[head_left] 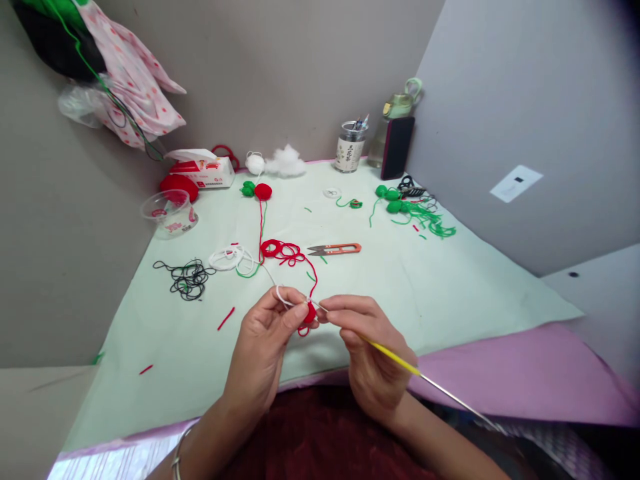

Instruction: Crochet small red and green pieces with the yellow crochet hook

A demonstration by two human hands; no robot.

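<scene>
Between thumb and fingers, my left hand (pixel 273 327) pinches a small red crochet piece (pixel 310 312), with white yarn (pixel 283 297) looped over its fingers. My right hand (pixel 373 347) grips a crochet hook (pixel 393 355) with a yellow handle and a long metal end that points down to the right. The hook's tip meets the crochet piece at its top edge, where white yarn shows. From the piece, red yarn (pixel 314 277) runs up to a loose red coil (pixel 283 250). A white yarn coil (pixel 233 259) lies to the left of it.
Orange-handled thread snips (pixel 335 249) lie beyond my hands. Tangled black yarn (pixel 185 277) and a clear plastic tub (pixel 173 213) are at left. Green tasselled pieces (pixel 420 212), a phone (pixel 398 148), a bottle (pixel 385 137) and a pen cup (pixel 351 148) stand or lie at the back right.
</scene>
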